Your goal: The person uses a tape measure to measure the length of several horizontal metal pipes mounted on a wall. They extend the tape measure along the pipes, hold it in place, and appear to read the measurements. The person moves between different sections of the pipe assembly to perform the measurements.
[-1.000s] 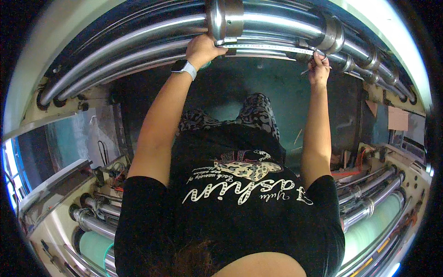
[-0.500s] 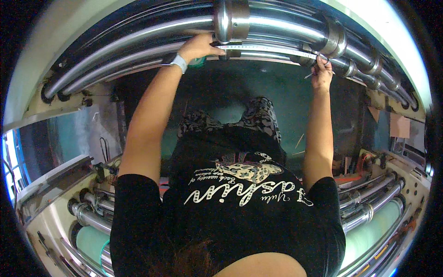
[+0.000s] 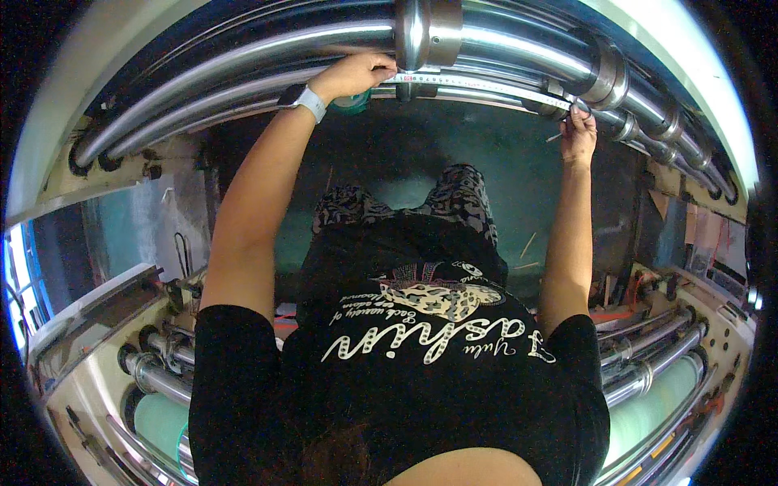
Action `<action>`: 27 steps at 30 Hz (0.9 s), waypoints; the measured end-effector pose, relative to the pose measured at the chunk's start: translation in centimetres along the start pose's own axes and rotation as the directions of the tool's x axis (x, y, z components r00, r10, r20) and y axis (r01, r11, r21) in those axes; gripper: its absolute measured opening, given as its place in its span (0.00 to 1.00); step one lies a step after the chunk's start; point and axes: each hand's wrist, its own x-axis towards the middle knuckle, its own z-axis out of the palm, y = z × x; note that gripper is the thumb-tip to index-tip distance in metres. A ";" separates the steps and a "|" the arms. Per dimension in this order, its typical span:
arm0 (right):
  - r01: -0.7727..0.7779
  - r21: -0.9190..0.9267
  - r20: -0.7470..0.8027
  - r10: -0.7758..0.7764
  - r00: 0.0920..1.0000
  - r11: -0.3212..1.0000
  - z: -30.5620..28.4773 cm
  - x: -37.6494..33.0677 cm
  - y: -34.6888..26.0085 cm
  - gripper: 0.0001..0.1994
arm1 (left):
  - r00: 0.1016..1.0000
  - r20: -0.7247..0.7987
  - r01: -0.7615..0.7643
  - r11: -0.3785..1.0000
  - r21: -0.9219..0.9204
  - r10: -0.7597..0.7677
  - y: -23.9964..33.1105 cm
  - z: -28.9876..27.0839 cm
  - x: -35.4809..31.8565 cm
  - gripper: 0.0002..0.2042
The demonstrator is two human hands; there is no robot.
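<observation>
A big machine frame with shiny steel rollers (image 3: 243, 69) fills the background. A tape measure (image 3: 478, 83) is stretched under them, pinched shut by left hand (image 3: 352, 74) and right hand (image 3: 577, 134) fingers. Looks mid-measurement; reading probably not taken yet.
</observation>
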 end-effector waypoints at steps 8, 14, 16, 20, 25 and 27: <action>0.000 0.009 0.043 0.000 0.999 1.000 -0.5 0.5 0.2 0.05 | 0.984 -0.142 -0.097 0.991 0.096 0.110 -1.4 1.3 0.2 0.14; -0.025 0.005 -0.052 0.025 0.998 1.000 -0.2 0.0 0.0 0.07 | 0.956 -0.284 0.202 0.865 0.459 -0.072 4.1 4.1 -0.9 0.32; -0.016 0.000 -0.004 0.016 1.000 1.000 -0.7 0.6 0.5 0.07 | 0.944 -0.312 0.252 0.846 0.470 -0.108 3.8 5.2 -0.2 0.31; -0.010 0.028 0.015 0.009 1.000 1.000 -0.4 0.2 0.3 0.06 | 0.932 -0.334 0.280 0.862 0.422 -0.140 4.4 5.2 0.1 0.27; -0.012 0.027 0.051 0.011 0.999 1.000 -0.5 0.2 0.1 0.06 | 0.922 -0.370 0.269 0.870 0.412 -0.110 3.9 5.7 0.3 0.25; -0.021 0.043 0.033 0.020 0.999 0.999 -0.5 0.1 0.1 0.06 | 0.917 -0.383 0.277 0.872 0.404 -0.114 3.7 5.8 0.4 0.23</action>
